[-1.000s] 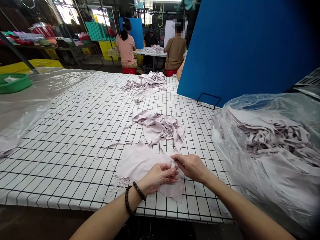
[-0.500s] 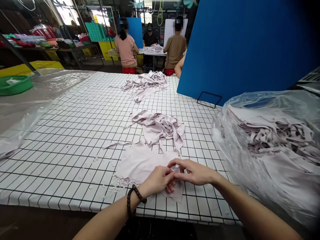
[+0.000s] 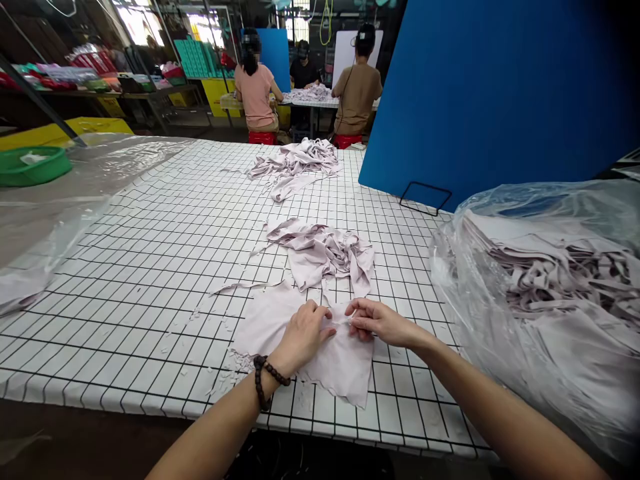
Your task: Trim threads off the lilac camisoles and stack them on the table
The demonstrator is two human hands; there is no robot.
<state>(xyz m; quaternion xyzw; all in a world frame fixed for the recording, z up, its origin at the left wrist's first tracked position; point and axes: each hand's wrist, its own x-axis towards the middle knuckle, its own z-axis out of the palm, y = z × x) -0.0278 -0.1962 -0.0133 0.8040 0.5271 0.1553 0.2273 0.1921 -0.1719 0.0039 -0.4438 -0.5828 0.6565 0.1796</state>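
1. Hands moved: half a second ago fingers met over the cloth's right part; now a gap shows between left hand (image 3: 301,335) and right hand (image 3: 384,324).
2. Pale cloth (image 3: 343,367): flat under and between both sets of fingers, spreading toward the wearer.
3. Left: thumb and forefinger slightly apart, at cloth; can't tell if gripping.
4. Right: fingers curled, thumb near forefinger, at cloth's upper right; can't tell if pinching.
5. Crumpled cloth pile (image 3: 325,252): just beyond fingertips.
6. Small scraps (image 3: 220,381): left of left fingers.
7. Plastic bag (image 3: 450,277) of cloths: well right of right fingers.
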